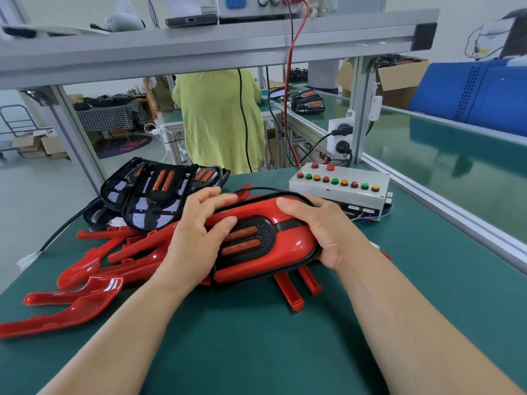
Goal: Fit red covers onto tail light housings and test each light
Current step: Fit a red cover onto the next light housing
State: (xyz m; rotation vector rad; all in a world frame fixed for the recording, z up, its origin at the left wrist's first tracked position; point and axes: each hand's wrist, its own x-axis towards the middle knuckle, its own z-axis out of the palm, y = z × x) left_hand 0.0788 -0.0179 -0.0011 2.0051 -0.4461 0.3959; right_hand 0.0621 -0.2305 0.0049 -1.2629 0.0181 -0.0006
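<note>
red cover (296, 246) seated on housing (266, 228), tabletop (256, 337) centre | left grip (196, 238) clasps its 9 o'clock end, right grip (322, 232) wraps the 3 o'clock end | judged light, stiff, glossy-slick, clips snappable: hold by the ends | loose covers (94, 269) crowd 9 o'clock, test box (339, 186) at 1 o'clock, free room at 6 o'clock

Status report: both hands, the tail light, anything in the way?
Left hand grips tail light, thumb on its front. Right hand grips its right end. Red cover looks seated. Loose covers crowd the mat underneath.

Both hands (196, 238) on tail light (268, 243) (red-covered)
</note>
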